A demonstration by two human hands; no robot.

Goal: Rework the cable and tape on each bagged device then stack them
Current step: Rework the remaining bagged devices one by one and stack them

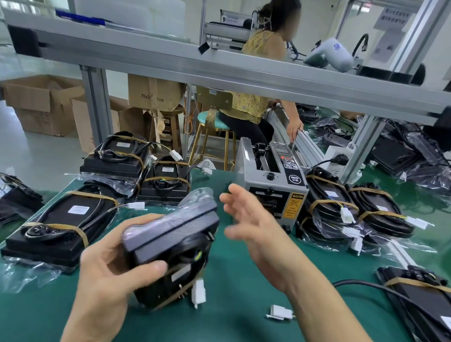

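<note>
Bagged device: the black bagged device [170, 243] is being held above the green tabletop [233, 321], low in the middle of the view. Its long axis is running from the lower left toward the upper right, and it is tilted, with one long edge turned up and the far end pointing to the tape dispenser [270, 187].
Cable and tape: a strip of brown tape [174, 293] is crossing the lower end of the device, and a white connector [199, 291] is hanging just beside it.
Left hand: the left hand [107, 267] is gripping the near end of the device; the thumb is lying across the lower face and the fingers are curling behind it.
Right hand: the right hand [252, 225] is hovering just to the right of the device, apart from it. Its grip is wide, the fingers are spread and blurred, and it is holding nothing.
Stacks: taped devices are lying on the left [58, 224], at the back [117, 153] and on the right [327, 204], some one on another.
Loose part: a small white plug piece [281, 312] is lying on the tabletop, under the right forearm.
Background: a seated person [255, 102] is working at the next bench.
</note>
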